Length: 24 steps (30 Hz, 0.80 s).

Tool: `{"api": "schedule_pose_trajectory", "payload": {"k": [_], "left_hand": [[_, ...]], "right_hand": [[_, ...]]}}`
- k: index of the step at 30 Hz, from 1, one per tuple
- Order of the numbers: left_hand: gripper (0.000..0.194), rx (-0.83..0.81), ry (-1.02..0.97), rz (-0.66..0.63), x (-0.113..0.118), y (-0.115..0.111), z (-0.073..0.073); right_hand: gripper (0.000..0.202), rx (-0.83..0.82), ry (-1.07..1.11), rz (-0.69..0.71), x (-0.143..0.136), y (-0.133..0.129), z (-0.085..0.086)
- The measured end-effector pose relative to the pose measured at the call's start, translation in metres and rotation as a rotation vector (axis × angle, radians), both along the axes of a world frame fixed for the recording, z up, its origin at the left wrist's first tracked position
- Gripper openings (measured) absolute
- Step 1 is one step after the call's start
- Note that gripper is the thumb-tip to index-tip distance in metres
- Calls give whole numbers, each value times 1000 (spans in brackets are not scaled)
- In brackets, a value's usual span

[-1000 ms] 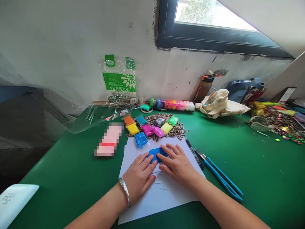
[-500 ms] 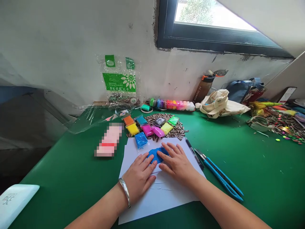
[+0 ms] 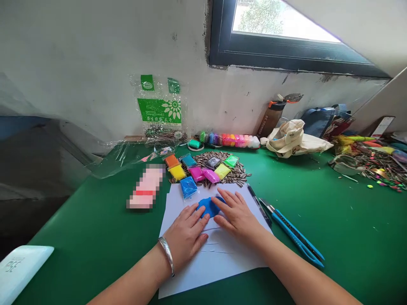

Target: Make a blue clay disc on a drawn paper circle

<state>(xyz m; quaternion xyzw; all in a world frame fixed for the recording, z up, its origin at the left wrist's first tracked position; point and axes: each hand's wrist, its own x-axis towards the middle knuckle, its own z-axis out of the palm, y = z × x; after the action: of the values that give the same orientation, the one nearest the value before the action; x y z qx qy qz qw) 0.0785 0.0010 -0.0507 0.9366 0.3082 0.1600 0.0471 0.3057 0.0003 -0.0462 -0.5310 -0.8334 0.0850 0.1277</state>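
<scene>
A flattened piece of blue modelling clay lies on white paper in front of me. My left hand rests on the paper with fingers stretched out, their tips on the clay's left edge. A silver bangle circles that wrist. On the clay's right part lie the fingertips of my right hand, spread and nearly flat. Just beyond the clay sits a packet of blue clay. Parts of the clay sheet are hidden under my fingers.
Several coloured clay packets lie on a heap of sunflower seeds. A black pen and blue tweezers lie right of the paper. At the back stand a brown bottle and a cloth bag. A white device is at left.
My right hand has shifted very slightly to the right across the clay, uncovering a little more of it. The left hand has stayed in place.
</scene>
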Motion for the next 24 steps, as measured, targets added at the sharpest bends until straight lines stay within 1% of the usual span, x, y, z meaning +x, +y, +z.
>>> {"api": "schedule_pose_trajectory", "payload": {"k": [2, 6, 10, 18, 21, 24], "left_hand": [[41, -9, 7, 3, 0, 0, 1], [44, -23, 16, 5, 0, 0, 1], [44, -19, 40, 3, 0, 1, 1], [41, -23, 57, 6, 0, 0, 2], [41, -23, 48, 5, 1, 0, 3], [42, -20, 45, 5, 1, 0, 3]], "right_hand": [[50, -13, 55, 18, 8, 2, -3], [43, -27, 143, 101, 22, 0, -5], [39, -25, 136, 146, 25, -2, -1], [30, 8, 147, 152, 22, -1, -1], [31, -11, 169, 161, 25, 0, -1], [36, -37, 226, 144, 29, 1, -1]]}}
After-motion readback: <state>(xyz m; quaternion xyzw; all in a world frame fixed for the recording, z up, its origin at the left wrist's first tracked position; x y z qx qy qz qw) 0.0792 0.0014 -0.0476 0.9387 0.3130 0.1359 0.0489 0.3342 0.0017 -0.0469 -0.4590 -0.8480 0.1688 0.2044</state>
